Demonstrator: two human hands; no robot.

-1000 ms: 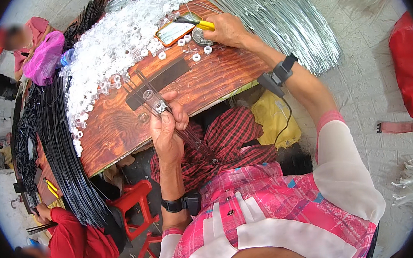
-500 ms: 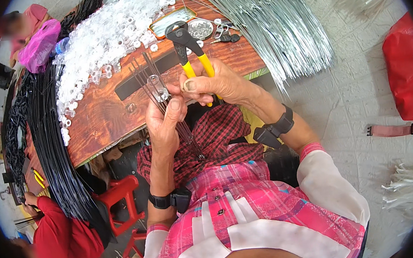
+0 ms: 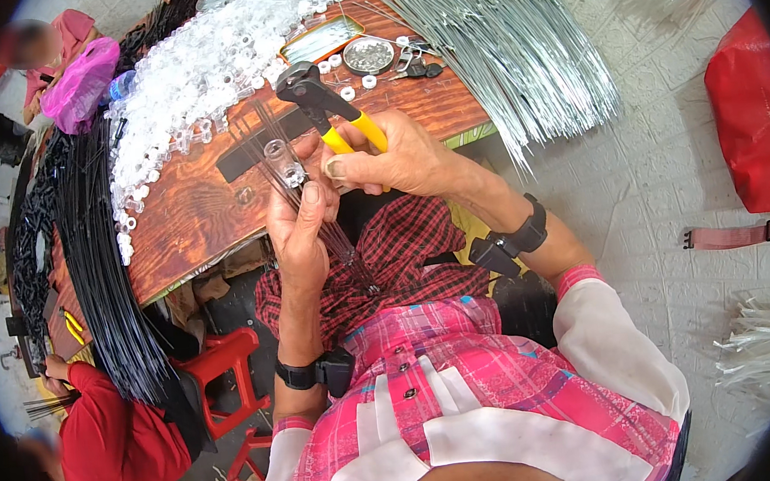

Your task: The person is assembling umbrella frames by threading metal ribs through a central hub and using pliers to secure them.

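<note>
Your left hand (image 3: 297, 234) pinches dark rod bundle (image 3: 342, 246) with clear cup (image 3: 278, 156), rods running far-left to near-right. Your right hand (image 3: 403, 156) grips yellow-handled pincers (image 3: 304, 89), head angled far-left, beyond cup and right of it. Left hand nearer cup. Count: pincers one, cup one, rods several, overlapping, exact number unclear.

Left hand (image 3: 302, 234) is gripping dark rods (image 3: 337, 242) with clear tube (image 3: 279, 158) at near edge of wooden table (image 3: 182, 226); right hand (image 3: 403, 156) is holding yellow-handled pincers (image 3: 308, 96) there. White pieces (image 3: 196, 74) are covering table's far left side; silver wires (image 3: 524, 54) are overhanging table's right end, black strands (image 3: 97, 247) its left.
</note>
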